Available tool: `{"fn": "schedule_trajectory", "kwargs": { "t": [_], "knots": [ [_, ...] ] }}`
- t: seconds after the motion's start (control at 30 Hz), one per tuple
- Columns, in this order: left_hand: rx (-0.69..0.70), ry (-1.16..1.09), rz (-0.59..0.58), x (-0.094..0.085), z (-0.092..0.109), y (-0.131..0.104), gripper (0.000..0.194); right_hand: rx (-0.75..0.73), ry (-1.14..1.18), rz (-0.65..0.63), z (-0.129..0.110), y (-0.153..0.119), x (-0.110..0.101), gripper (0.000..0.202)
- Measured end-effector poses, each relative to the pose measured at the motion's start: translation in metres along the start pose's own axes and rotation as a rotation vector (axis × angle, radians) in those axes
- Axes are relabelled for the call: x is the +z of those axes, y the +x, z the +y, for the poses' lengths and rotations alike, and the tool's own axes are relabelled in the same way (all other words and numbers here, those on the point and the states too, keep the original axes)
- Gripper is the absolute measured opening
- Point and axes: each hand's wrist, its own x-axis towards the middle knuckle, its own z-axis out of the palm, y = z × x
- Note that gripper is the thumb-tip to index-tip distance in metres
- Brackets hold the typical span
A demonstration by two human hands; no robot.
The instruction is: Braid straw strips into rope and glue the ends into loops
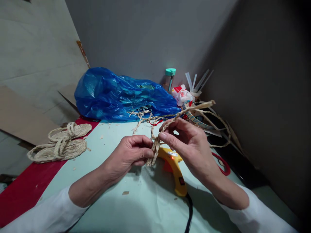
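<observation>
My left hand [131, 155] pinches the lower part of a braided straw cord [155, 149] between thumb and fingers, where the cord is folded into a short bundle. Higher up the same cord, my right hand [184, 139] has its thumb and fingers closed on it. From there the cord runs up to the right, with its end [210, 104] in the air. Beneath the hands lies a yellow glue gun [177, 174] with a small red light lit and a black cable. Its nozzle is hidden behind the hands and cord.
Two coiled straw pieces [69, 149] lie on the red cloth at the left. A blue plastic bag [116, 94] spreads along the back. Behind at the right are a teal-lidded jar [170, 79], glue sticks in a cup [195, 93], and red-handled scissors [224, 166] nearer.
</observation>
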Motion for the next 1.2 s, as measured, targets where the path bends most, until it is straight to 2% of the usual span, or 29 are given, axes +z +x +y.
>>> {"fn": "schedule_trajectory", "kwargs": {
  "t": [0.13, 0.27, 0.43, 0.67, 0.77, 0.83, 1.0, 1.2],
  "knots": [
    [-0.017, 0.073, 0.010, 0.001, 0.001, 0.000, 0.011, 0.075, 0.020, -0.090, 0.000, 0.001, -0.003, 0.021],
    [-0.024, 0.084, 0.025, 0.001, 0.001, 0.000, 0.009, 0.170, 0.149, -0.180, 0.003, 0.002, -0.006, 0.032],
    [0.027, 0.053, 0.013, 0.000, -0.002, 0.000, 0.007, 0.213, 0.271, -0.163, 0.007, 0.003, -0.006, 0.033],
    [0.045, 0.031, 0.011, -0.001, -0.006, 0.002, 0.018, 0.195, 0.290, -0.114, 0.019, 0.006, -0.005, 0.029],
    [0.086, 0.137, 0.038, -0.001, -0.003, -0.001, 0.033, 0.180, 0.258, -0.058, 0.021, 0.006, -0.003, 0.028],
    [0.125, 0.288, 0.058, 0.000, -0.001, -0.005, 0.036, 0.152, 0.241, 0.009, 0.021, 0.006, -0.002, 0.029],
    [0.216, 0.666, 0.185, 0.010, 0.000, -0.013, 0.023, 0.057, 0.225, 0.083, 0.018, 0.002, 0.001, 0.025],
    [0.406, 0.749, 0.314, 0.014, 0.001, -0.019, 0.013, 0.029, 0.343, 0.102, 0.018, 0.000, 0.004, 0.026]
  ]
}}
